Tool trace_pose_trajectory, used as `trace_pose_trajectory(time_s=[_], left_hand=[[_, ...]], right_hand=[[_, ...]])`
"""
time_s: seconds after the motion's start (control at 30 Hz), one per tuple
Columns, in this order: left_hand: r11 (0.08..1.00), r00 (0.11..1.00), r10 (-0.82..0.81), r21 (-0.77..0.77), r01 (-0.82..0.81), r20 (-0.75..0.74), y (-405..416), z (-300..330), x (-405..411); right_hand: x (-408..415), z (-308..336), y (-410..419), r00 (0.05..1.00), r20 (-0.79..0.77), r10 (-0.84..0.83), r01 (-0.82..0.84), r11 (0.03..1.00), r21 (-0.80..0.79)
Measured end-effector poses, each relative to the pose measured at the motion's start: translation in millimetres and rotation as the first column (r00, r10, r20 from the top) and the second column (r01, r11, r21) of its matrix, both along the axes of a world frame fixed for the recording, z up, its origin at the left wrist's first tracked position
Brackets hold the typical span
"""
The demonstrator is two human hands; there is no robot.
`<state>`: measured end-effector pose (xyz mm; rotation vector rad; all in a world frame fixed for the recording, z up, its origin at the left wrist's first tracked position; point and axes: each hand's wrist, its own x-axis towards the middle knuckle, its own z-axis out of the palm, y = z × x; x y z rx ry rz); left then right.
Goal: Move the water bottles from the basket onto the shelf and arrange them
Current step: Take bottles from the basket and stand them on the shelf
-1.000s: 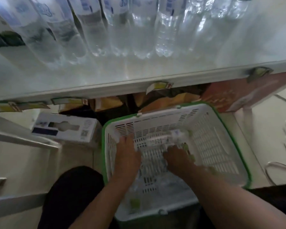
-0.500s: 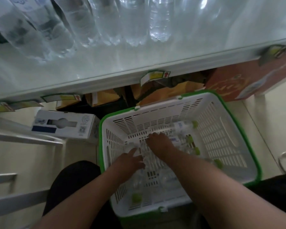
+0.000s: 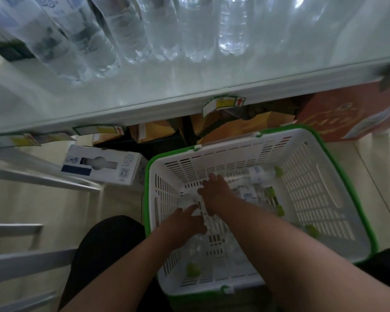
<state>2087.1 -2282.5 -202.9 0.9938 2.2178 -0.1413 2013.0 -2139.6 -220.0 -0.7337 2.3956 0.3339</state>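
A white basket with a green rim (image 3: 338,158) stands on the floor under the shelf. Several clear water bottles with green caps (image 3: 260,174) lie inside it. Both my hands are down in the basket's left half. My right hand (image 3: 216,194) is palm down with its fingers bent over a clear bottle (image 3: 188,202); its grip is hidden. My left hand (image 3: 185,224) rests just below, index finger stretched to that same bottle. Above, the glossy white shelf (image 3: 189,91) carries a row of several upright water bottles (image 3: 231,30).
A white and blue carton (image 3: 101,167) lies on the floor left of the basket. Yellow packs (image 3: 153,131) and a red box (image 3: 347,115) sit under the shelf. Price tags (image 3: 223,103) hang off the shelf edge. My dark-clothed knee (image 3: 108,248) is left of the basket.
My right hand has moved from the basket's middle to its left side, close to my left hand. My left hand has drawn back a little. The view has dropped nearer the basket.
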Motion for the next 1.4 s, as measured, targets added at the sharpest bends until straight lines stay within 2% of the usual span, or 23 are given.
trace_pose_trajectory(time_s=[0.1, 0.2, 0.37, 0.47, 0.57, 0.67, 0.83, 0.93, 1.0, 1.1, 1.23, 1.4], left_hand=[[1.0, 1.0, 0.007, -0.002, -0.007, 0.011, 2, 2, 2], [0.999, 0.999, 0.038, 0.006, -0.038, 0.031, 2, 0, 4], [0.997, 0.991, 0.07, 0.009, -0.072, 0.111, 0, 1, 2], [0.955, 0.963, 0.226, 0.162, -0.249, 0.147, 3, 8, -1], [0.826, 0.894, 0.4, 0.342, -0.447, 0.204, 5, 14, -7], [0.774, 0.836, 0.486, 0.318, -0.548, 0.256, 5, 18, -10], [0.761, 0.804, 0.526, 0.27, -0.591, 0.276, 9, 24, -12], [0.739, 0.779, 0.551, 0.257, -0.622, 0.301, 11, 27, -13], [0.742, 0.78, 0.553, 0.254, -0.621, 0.292, 12, 28, -13], [0.723, 0.767, 0.568, 0.265, -0.639, 0.299, 13, 29, -15], [0.712, 0.762, 0.58, 0.273, -0.646, 0.289, 12, 29, -15], [0.701, 0.749, 0.605, 0.265, -0.662, 0.272, 13, 26, -17]], right_hand=[[3, 4, -5, 1.0, 0.009, -0.004, 0.004, 1.0, -0.013], [6, 13, -10, 0.996, 0.042, -0.074, 0.077, 0.994, -0.077], [-16, 43, 0, 0.993, 0.064, -0.095, 0.108, 0.962, -0.249], [-38, 77, 19, 0.982, 0.175, -0.075, 0.134, 0.925, -0.355], [-48, 107, 42, 0.979, 0.203, 0.026, 0.042, 0.944, -0.326], [-59, 130, 80, 0.976, 0.219, 0.019, 0.046, 0.956, -0.288], [-64, 115, 144, 0.883, 0.372, -0.285, 0.322, 0.946, -0.039], [-47, 91, 154, 0.722, 0.513, -0.463, 0.449, 0.879, 0.161], [-34, 74, 148, 0.665, 0.529, -0.527, 0.465, 0.847, 0.259], [-26, 56, 131, 0.725, 0.433, -0.535, 0.498, 0.842, 0.207], [-29, 52, 123, 0.715, 0.462, -0.525, 0.485, 0.848, 0.213], [-17, 40, 122, 0.839, 0.366, -0.403, 0.399, 0.913, 0.091]])
